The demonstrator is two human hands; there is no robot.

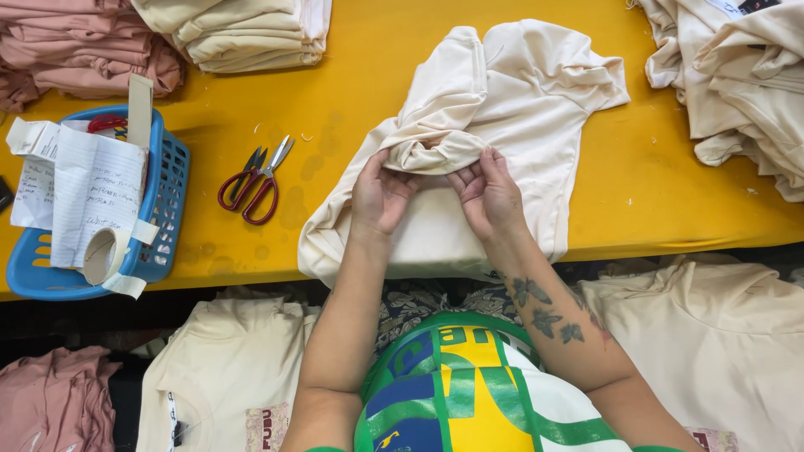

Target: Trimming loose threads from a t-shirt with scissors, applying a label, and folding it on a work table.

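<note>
While both forearms angle inward, left hand [378, 197] and right hand [488, 195] pinch the cream garment [511, 109].

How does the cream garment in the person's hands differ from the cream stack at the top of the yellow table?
The cream garment lies loose and rumpled, one bunched part pinched between the left hand and right hand; the cream stack is neatly folded and untouched. The garment is a single piece hanging over the near edge of the yellow table; the stack holds several pieces and sits at the far edge. Both are the same pale cream cloth.
</note>
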